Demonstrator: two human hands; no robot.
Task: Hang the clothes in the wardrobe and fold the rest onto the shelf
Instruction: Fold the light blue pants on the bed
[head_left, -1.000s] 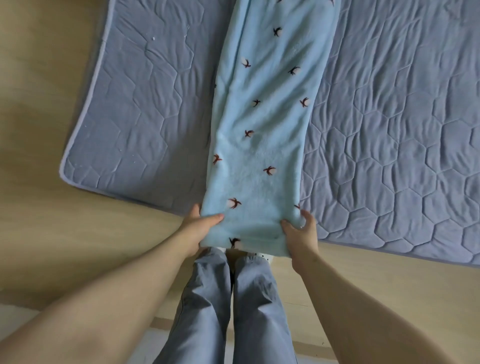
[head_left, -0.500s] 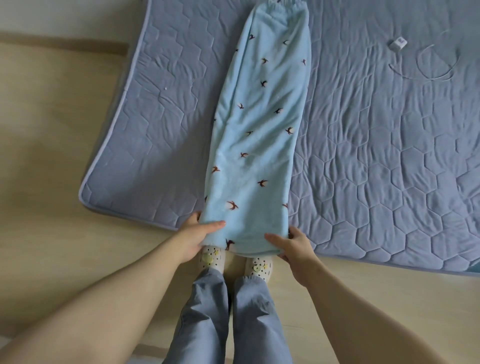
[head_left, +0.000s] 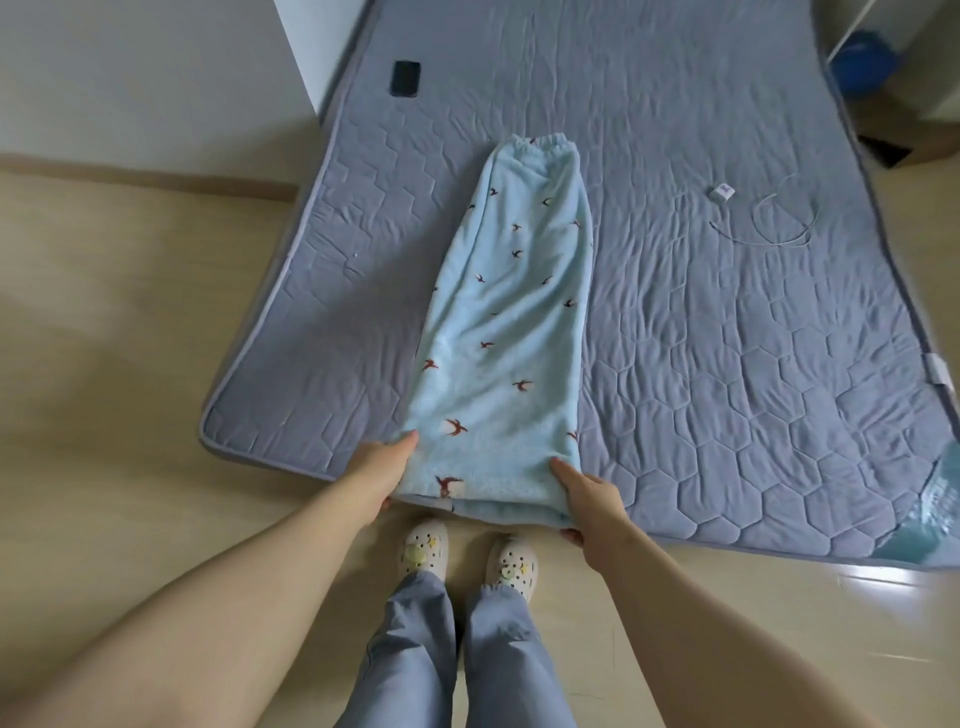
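Observation:
Light blue fleece pants (head_left: 506, 332) with small dark bird prints lie folded lengthwise on a grey-blue quilted mat (head_left: 727, 338), waistband at the far end. My left hand (head_left: 382, 470) grips the near left corner of the hem, thumb on top. My right hand (head_left: 589, 501) grips the near right corner, fingers under the cloth. The hem end is lifted slightly over the mat's front edge.
A black phone (head_left: 405, 78) lies at the mat's far left corner. A white charger with its cable (head_left: 759, 223) lies on the mat to the right. A blue bag (head_left: 866, 61) sits far right. My white clogs (head_left: 470, 555) stand on the wooden floor.
The view has pulled back and up, so the whole pants and far end of the mat now show. Both hands keep hold of the hem corners.

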